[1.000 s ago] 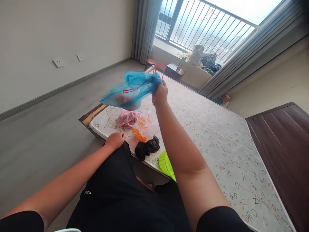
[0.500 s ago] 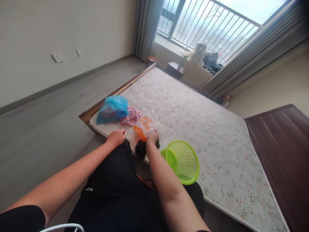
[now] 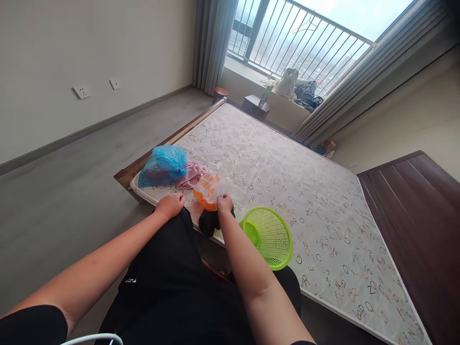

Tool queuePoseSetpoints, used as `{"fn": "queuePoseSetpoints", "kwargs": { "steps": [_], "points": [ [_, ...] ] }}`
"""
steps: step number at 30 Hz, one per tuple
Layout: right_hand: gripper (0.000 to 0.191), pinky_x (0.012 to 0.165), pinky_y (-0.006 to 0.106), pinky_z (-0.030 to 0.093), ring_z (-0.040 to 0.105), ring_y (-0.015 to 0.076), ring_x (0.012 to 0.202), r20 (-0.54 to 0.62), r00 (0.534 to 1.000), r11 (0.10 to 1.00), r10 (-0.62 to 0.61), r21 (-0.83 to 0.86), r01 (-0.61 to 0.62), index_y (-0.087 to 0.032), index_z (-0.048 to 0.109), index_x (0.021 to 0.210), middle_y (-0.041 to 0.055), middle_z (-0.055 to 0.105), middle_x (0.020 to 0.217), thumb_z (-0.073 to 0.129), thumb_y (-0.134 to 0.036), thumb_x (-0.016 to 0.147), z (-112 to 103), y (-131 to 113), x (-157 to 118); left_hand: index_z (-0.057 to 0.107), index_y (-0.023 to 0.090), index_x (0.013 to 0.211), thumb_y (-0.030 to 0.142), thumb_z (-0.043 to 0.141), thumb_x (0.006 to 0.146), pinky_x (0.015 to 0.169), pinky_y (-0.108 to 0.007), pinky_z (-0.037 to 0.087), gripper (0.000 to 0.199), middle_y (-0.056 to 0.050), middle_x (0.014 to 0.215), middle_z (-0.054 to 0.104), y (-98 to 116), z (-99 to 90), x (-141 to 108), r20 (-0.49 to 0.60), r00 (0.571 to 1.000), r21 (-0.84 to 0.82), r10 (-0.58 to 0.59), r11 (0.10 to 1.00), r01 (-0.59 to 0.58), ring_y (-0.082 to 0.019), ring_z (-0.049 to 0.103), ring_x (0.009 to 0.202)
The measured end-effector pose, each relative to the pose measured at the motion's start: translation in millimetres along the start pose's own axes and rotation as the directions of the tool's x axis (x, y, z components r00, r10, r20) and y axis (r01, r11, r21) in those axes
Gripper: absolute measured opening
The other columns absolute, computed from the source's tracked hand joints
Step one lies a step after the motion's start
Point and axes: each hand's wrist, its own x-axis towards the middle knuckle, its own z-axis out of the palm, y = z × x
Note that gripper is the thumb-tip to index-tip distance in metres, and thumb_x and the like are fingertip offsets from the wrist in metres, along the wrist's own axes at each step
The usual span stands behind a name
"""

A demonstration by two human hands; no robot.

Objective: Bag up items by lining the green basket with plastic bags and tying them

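Note:
My right hand rests on a clear plastic bag with orange print, its fingers gathered on the bag. Just below that hand lies a black bundle of cloth, partly hidden by my wrist. My left hand sits curled at the mattress edge, holding nothing, near the plastic bag. Farther off lie a knotted blue plastic bag and a pink cloth. A lime-green plastic basket stands tilted on its side beside my right forearm.
The objects lie at the near end of a large letter-printed mattress on a wooden bed frame. A grey floor lies left, a dark wooden panel right, and a railed window far ahead.
The blue bag has left my right hand and lies on the mattress. My right hand has dropped onto the plastic bag. The green basket now shows whole, tilted beside my forearm.

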Motion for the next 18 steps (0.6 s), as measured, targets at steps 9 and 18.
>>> {"fn": "queuePoseSetpoints", "kwargs": {
  "steps": [9,18],
  "points": [
    [0.014,0.088,0.03,0.045,0.06,0.0208,0.093,-0.195,0.962,0.948,-0.191,0.218,0.232,-0.023,0.059,0.093,0.0051,0.069,0.098,0.049,-0.033,0.089,-77,-39,-33,0.07,0.021,0.094,0.035,0.036,0.098,0.076,-0.034,0.045,0.037,-0.015,0.105,0.076,-2,-2.8,1,-0.008,1.0,0.006,0.013,1.0,-0.013,-0.028,0.069,0.093],
    [0.016,0.07,0.027,0.043,0.052,0.0161,0.074,-0.366,0.923,0.797,-0.114,0.522,0.305,-0.023,0.059,0.088,-0.003,0.057,0.079,0.059,-0.038,0.082,-163,-30,-79,0.071,0.02,0.096,0.037,0.035,0.097,0.081,-0.036,0.046,0.04,-0.017,0.109,0.076,2,-1.8,1,0.005,0.998,0.038,0.055,0.998,-0.056,-0.032,0.07,0.098]
  ]
}}
